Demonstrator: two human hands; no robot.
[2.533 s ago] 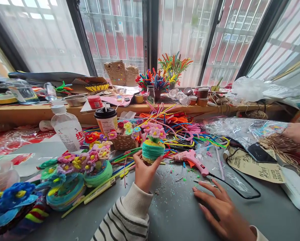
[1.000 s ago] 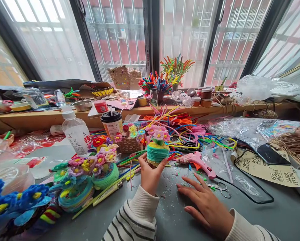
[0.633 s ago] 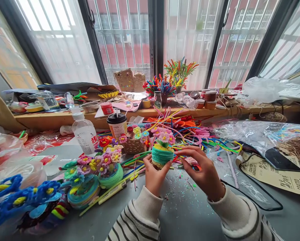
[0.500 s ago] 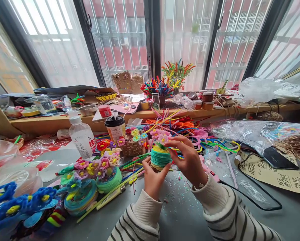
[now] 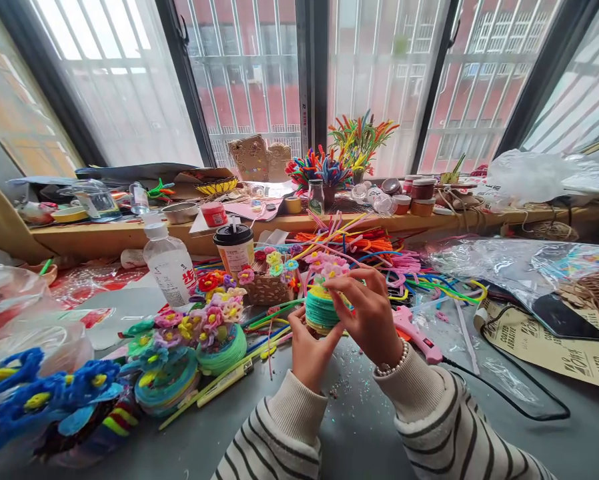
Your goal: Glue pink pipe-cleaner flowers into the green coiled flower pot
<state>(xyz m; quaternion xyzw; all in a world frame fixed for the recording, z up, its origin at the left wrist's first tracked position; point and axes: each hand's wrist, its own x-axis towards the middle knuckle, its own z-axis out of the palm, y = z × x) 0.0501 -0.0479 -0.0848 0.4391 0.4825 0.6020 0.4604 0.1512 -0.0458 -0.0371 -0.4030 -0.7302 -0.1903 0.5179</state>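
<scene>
My left hand (image 5: 313,347) is closed around the lower part of a small round pot (image 5: 320,308) wrapped in teal and yellow fuzzy cord, held just above the table. Pink pipe-cleaner flowers (image 5: 329,264) stand at the pot's top. With thumb and fingers together, my right hand (image 5: 369,313) pinches at the base of these flowers; its fingers hide part of the pot's right side. Behind my right wrist lies a pink glue gun (image 5: 419,337) with a black cord. Finished-looking flower pots (image 5: 222,350) in green and blue stand to the left.
A plastic bottle (image 5: 168,267), a lidded paper cup (image 5: 233,250) and a woven flower basket (image 5: 267,290) stand behind. Loose pipe cleaners (image 5: 359,243) spread across the back. Abrasive paper (image 5: 554,350) and a phone-like dark slab (image 5: 569,317) lie right. Glitter dots the grey table (image 5: 354,413).
My right hand has shifted left, its fingers now further over the pot's front and top. More of the glue gun shows. The whole view has moved slightly.
</scene>
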